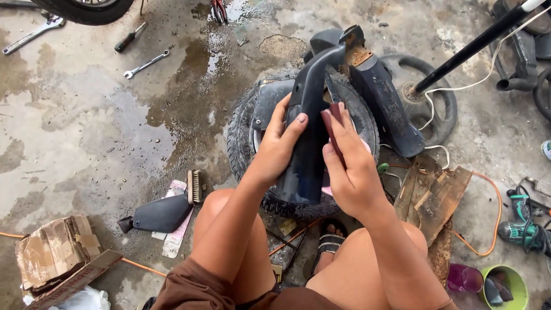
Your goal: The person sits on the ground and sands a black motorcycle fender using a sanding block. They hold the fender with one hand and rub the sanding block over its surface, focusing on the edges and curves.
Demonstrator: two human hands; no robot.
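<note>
Head view looks down at a person sitting low over a wet concrete floor (80, 143), with bare knees at the near edge. A round green tub (508, 284) sits by the near right corner of the floor with dark bits inside; I cannot tell what they are. Beside it is a small purple cup (462, 278), and what is in it cannot be seen. At the near left corner sits a torn brown cardboard box (54, 250), soft and crumpled.

A bit farther, a smooth black plastic cover (160, 215) lies on the floor next to a small wooden brush (195, 186). On the right lie flat rusty plates (430, 195), an orange cable (488, 212) and a green power tool (525, 227).

In the middle, the left hand (278, 146) is wrapped around a long, curved, shiny dark blue plastic panel (313, 115), thumb on the front. The right hand (350, 166) is closed on a thin dark red strip (334, 129), held flat against the panel's inner edge. The panel stands upright between the knees, just over a knobby black rubber tyre (244, 138) lying flat on the floor.

Past the tyre is a black wheel rim (436, 106) and a thin black pole (476, 43). Near the far left edge lie a shiny metal spanner (146, 64), a screwdriver (129, 38) with a dark handle, and a bigger wrench (31, 35).
</note>
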